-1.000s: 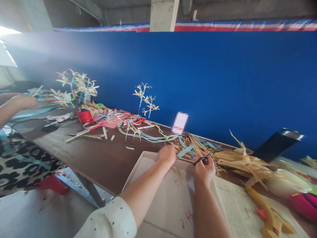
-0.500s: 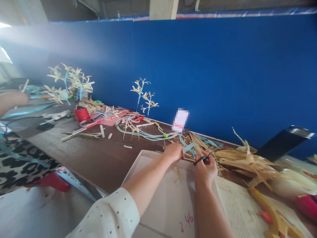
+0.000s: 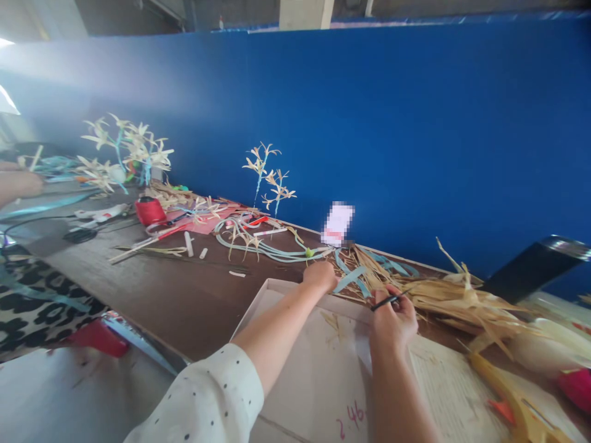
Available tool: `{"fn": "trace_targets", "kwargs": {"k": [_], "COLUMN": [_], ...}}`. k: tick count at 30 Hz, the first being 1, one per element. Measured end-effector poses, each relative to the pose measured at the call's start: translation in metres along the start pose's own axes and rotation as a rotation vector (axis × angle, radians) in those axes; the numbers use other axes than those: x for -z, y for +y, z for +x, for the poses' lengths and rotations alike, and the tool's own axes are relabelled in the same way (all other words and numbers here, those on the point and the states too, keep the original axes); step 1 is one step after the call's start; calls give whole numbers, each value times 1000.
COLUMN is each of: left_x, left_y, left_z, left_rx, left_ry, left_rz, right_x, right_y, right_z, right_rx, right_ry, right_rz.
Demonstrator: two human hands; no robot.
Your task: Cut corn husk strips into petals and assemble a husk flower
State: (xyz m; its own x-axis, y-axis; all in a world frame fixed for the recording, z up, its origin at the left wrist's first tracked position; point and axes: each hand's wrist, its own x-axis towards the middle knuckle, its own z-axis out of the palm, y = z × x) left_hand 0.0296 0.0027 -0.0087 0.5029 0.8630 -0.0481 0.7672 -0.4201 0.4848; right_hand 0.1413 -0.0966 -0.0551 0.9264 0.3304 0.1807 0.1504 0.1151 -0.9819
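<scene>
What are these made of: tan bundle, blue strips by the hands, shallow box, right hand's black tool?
Tan bundle: probably dried husk or leaf; matte, frayed, papery edges.
Blue strips: maybe ribbon or paper; flat, finish unclear.
Shallow box: likely cardboard; pale, matte, thin raised walls.
Black tool in the right hand: dark; too small to tell.

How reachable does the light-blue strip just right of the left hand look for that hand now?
Most likely yes: the left hand is right beside the light-blue strip, with nothing visible between them. Its fingertips are hidden, so contact is unclear.
</scene>
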Motion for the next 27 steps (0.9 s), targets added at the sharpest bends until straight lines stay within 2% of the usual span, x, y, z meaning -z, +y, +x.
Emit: {"fn": "trace_targets", "kwargs": {"k": [3,7,12,17,20,23,27], "left_x": [-8,-16,-19,-22,-19,-14,-7], "left_y": [7,18,29,29,26,24,19], "left_z": [2,5,9,12,14,19,26], "left_rx": [-190,-469,-607,-616,-555,-422,-252], "left_ry": [64,2,-19,-1,11,0,-67], "left_rz": [28,125,247,268,175,-46,-475], "right_x": [0,0,-1,-2,-2,-1,0], "right_y": [-3,-7,-10,-10,-9,-9,-13], "right_z": [1,3,3,4,4,2,-1], "right_rx": [-28,-65,-110,-126,-113,-103,-96], "right_ry": [21,43,64,48,42,26,6], "right_rz": [129,217,223,235,226,206,180]}}
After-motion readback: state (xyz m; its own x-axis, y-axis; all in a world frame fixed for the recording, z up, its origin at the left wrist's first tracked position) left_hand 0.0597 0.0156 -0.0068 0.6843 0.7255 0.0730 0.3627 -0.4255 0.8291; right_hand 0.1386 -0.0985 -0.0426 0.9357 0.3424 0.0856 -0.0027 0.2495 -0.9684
